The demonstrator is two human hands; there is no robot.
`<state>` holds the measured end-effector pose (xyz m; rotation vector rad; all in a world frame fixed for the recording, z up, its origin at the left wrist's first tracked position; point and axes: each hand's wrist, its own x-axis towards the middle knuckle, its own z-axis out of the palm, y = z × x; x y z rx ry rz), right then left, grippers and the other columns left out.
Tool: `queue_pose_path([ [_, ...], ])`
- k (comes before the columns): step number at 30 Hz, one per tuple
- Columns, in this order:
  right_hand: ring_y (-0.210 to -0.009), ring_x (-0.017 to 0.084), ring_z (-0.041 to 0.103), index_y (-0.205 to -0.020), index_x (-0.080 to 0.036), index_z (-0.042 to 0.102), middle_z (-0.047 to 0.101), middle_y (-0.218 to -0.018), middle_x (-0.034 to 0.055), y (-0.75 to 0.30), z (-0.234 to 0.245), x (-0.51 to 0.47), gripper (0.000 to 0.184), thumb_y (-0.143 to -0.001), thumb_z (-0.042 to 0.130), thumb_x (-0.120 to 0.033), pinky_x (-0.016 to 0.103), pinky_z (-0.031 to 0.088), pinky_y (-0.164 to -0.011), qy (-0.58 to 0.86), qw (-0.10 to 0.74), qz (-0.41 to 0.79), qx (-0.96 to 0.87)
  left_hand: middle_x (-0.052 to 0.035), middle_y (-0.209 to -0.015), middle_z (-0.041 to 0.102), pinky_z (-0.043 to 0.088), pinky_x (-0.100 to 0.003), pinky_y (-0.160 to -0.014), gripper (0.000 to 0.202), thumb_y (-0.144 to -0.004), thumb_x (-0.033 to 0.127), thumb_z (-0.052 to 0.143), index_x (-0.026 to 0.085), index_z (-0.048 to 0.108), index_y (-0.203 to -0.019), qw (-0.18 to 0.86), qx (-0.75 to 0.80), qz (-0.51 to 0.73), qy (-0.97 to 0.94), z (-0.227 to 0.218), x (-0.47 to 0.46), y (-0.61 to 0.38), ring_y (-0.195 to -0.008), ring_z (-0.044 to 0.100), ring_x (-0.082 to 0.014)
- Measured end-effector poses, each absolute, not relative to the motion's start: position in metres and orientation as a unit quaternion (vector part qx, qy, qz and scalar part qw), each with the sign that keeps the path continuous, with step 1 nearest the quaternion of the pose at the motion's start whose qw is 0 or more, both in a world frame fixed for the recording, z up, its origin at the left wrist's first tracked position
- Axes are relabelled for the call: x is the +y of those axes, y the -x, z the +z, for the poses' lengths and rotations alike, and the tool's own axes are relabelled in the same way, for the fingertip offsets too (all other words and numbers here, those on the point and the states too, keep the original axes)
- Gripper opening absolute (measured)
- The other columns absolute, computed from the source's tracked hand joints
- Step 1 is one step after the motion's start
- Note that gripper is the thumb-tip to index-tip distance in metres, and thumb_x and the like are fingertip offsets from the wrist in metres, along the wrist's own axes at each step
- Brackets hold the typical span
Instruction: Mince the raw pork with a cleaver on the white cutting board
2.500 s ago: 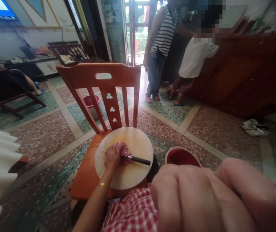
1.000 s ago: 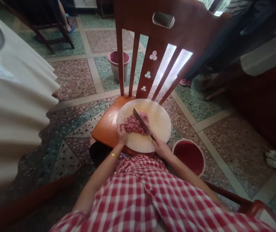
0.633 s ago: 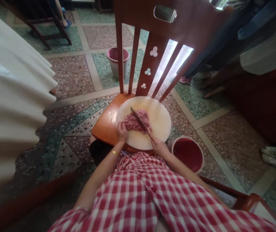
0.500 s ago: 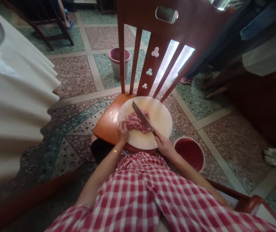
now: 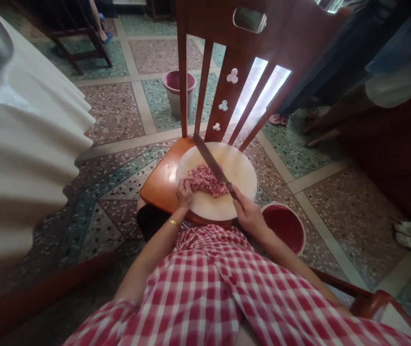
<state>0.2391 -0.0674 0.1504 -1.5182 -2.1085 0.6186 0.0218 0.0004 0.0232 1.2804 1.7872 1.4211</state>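
Observation:
A heap of minced meat (image 5: 205, 181) lies on a round white cutting board (image 5: 241, 180), which rests on the seat of a wooden chair (image 5: 160, 173). My right hand (image 5: 249, 215) grips the handle of a long knife (image 5: 209, 156). The blade slants up to the left over the meat, raised above it, with its tip past the board's far edge. At the heap's left edge is my left hand (image 5: 184, 193), its fingers curled together against the meat. Whether those fingers pinch any of it is hidden.
The chair's slatted back (image 5: 223, 86) rises behind the board. A red-lined bucket (image 5: 283, 228) stands on the floor at the right, and a bin (image 5: 179, 91) beyond the chair. A pale draped cloth (image 5: 29, 144) hangs at the left. A person's legs (image 5: 306, 77) are at the upper right.
The knife has risen off the meat, its tip moving up and away past the board's edge. My right hand lifted slightly with it; my left hand stays by the meat.

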Motion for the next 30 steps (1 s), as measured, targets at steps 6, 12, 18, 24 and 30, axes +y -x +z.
queue_pose_path([
  [6,-0.104,0.023,0.058,-0.139,-0.02,0.035,0.06,-0.119,0.0099,-0.24,0.122,-0.068,0.049,-0.09,0.035,-0.025,0.036,0.047,-0.088,0.561,0.154,0.267,-0.768,-0.0042,-0.084,0.061,0.044,-0.027,-0.077,0.021,-0.086,0.024,0.035,0.018,0.055,-0.088,0.258,0.657,0.526,-0.474,0.022,0.001,-0.022,-0.08,0.056,-0.0148],
  [12,-0.111,0.021,0.054,-0.139,-0.022,0.032,0.055,-0.127,0.0071,-0.245,0.148,-0.071,0.048,-0.092,0.034,-0.028,0.036,0.044,-0.093,0.554,0.232,0.247,-0.76,-0.0038,-0.083,0.061,0.044,-0.027,-0.075,0.021,-0.086,0.024,0.036,0.019,0.056,-0.088,0.257,0.66,0.518,-0.48,0.022,0.0,-0.022,-0.078,0.056,-0.0146],
  [18,-0.114,0.023,0.052,-0.139,-0.019,0.035,0.056,-0.125,0.0094,-0.242,0.12,-0.068,0.049,-0.09,0.036,-0.026,0.038,0.043,-0.095,0.568,0.192,0.265,-0.755,-0.0041,-0.084,0.061,0.044,-0.027,-0.076,0.022,-0.087,0.025,0.035,0.018,0.056,-0.09,0.257,0.661,0.514,-0.483,0.02,0.0,-0.022,-0.079,0.057,-0.0146],
  [24,-0.115,0.021,0.051,-0.138,-0.022,0.036,0.053,-0.128,0.0062,-0.252,0.145,-0.069,0.047,-0.091,0.035,-0.029,0.035,0.042,-0.095,0.566,0.246,0.261,-0.742,-0.0039,-0.084,0.061,0.044,-0.027,-0.075,0.022,-0.087,0.025,0.036,0.019,0.056,-0.09,0.258,0.663,0.504,-0.489,0.022,-0.001,-0.023,-0.079,0.057,-0.0147],
  [30,-0.106,0.024,0.057,-0.139,-0.018,0.034,0.059,-0.121,0.0094,-0.249,0.128,-0.061,0.05,-0.09,0.035,-0.027,0.036,0.046,-0.089,0.604,0.206,0.235,-0.733,-0.0045,-0.086,0.061,0.044,-0.027,-0.077,0.021,-0.087,0.024,0.036,0.019,0.056,-0.089,0.248,0.658,0.508,-0.497,0.023,0.0,-0.023,-0.081,0.057,-0.015],
])
